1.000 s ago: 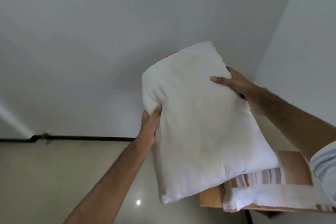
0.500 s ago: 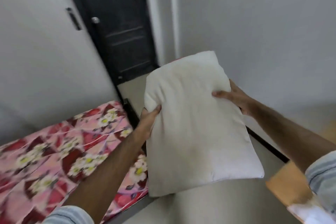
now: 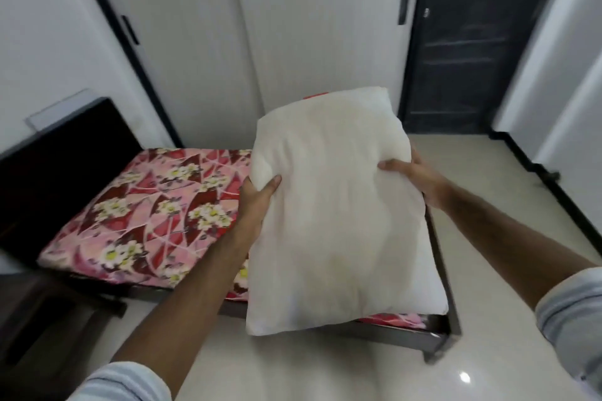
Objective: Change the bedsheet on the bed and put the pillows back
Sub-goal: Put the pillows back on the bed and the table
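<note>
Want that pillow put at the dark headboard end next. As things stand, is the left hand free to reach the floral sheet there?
Probably not yet: the left hand and right hand both grip the white pillow, though nothing lies on the floral sheet near the headboard.

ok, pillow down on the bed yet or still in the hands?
In the hands. The pillow is held off the bed, left hand and right hand gripping its sides.

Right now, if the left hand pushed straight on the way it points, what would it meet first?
The left hand already grips the pillow, so it presses into that first. Beyond it, probably the flowered bedsheet, though depth is hard to judge.
</note>
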Demonstrator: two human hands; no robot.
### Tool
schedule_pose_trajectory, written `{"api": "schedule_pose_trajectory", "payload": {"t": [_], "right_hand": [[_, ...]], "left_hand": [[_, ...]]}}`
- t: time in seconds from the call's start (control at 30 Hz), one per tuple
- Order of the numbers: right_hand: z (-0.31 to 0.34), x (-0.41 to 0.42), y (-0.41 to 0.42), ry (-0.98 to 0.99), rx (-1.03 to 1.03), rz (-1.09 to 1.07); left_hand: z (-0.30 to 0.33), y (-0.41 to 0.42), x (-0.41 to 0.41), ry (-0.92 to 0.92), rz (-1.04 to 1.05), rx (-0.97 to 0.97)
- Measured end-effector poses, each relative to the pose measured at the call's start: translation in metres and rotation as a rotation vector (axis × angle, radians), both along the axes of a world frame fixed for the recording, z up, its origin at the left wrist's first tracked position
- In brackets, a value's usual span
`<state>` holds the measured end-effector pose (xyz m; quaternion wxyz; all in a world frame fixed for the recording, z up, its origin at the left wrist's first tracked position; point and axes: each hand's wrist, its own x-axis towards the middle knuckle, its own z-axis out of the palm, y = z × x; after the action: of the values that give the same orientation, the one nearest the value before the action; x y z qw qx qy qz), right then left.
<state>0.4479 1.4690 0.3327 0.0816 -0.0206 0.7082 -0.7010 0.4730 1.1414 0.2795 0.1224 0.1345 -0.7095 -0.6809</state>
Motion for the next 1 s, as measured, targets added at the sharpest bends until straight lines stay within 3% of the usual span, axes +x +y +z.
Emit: {"api": "schedule_pose_trajectory", "payload": {"t": [0.3,0.47,0.87,1.0], "right_hand": [[-0.014,-0.05,-0.319,0.033,-0.01,0.267],[-0.03,-0.087,-0.462,0.024,-0.02,0.411],[-0.084,-0.235,-0.737,-0.121,-0.076,0.638],[-0.091,-0.28,-0.813,-0.137,-0.036,0.691]], "left_hand": [[-0.001,-0.302,0.046,0.041,0.296,-0.049],[-0.011,-0.414,0.054,0.032,0.433,0.0],[-0.025,-0.662,-0.037,-0.173,0.636,-0.148],[-0.022,-0.736,-0.08,-0.16,0.628,-0.109]]}}
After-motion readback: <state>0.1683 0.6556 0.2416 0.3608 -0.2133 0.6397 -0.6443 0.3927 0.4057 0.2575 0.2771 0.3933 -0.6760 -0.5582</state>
